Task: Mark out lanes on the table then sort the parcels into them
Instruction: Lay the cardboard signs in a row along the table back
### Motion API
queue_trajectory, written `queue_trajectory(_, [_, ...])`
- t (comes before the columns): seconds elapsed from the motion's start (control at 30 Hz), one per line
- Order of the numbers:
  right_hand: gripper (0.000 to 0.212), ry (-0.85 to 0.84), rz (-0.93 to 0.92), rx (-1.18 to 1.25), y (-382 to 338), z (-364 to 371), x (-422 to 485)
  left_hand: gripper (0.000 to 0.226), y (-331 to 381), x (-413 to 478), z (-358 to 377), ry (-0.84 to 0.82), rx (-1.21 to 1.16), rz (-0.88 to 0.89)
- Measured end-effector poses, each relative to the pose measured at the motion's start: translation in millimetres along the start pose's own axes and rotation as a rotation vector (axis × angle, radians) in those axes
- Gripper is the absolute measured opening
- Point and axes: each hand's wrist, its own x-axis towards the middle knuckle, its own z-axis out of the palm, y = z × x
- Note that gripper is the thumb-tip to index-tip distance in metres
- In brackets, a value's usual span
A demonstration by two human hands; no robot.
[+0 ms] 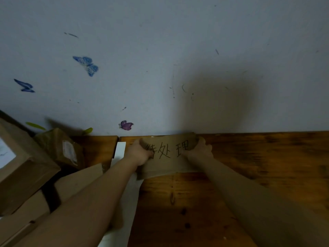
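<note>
Your left hand [140, 152] grips the left end of the cardboard label [167, 157] and your right hand [199, 148] grips the right end, fingers curled round the short edges. The label sits at the centre of the frame, on the far edge of the wooden table [249, 166], close against the wall [178, 50]. Its long axis runs left to right, parallel to that edge. Whether it lies flat or leans on the wall is unclear. Both arms reach forward almost straight, converging on the label, neither nearer. The white strip [120, 148] runs toward you just left of your left hand, so the label likely heads the lane to its right. The cardboard parcels [21, 166] wait at lower left, beside your left arm.
</note>
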Motion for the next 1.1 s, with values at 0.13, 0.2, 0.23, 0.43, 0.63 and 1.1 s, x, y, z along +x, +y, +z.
queue_trajectory(0.13, [0.085,0.006,-0.008,0.236,10,-4,-5,0.050,2,-10,-4,-0.016,-0.182,-0.105])
queue_trajectory(0.2, [0.071,0.025,-0.048,0.379,11,-10,-9,0.033,4,-19,-11,-0.064,-0.282,-0.157])
queue_trajectory(0.23, [0.063,0.028,-0.062,0.460,10,-13,-12,0.029,7,-24,-15,-0.085,-0.337,-0.173])
queue_trajectory(0.43, [0.043,-0.018,-0.158,0.701,-7,-41,-38,0.027,20,-53,-39,-0.093,-0.529,-0.088])
queue_trajectory(0.63, [0.053,0.059,-0.190,0.669,-13,-58,-64,0.018,30,-86,-54,-0.122,-0.709,-0.057])
queue_trajectory(1.1, [0.038,0.244,-0.209,0.460,-19,-67,-89,0.019,14,-114,-117,0.378,-0.519,-0.019])
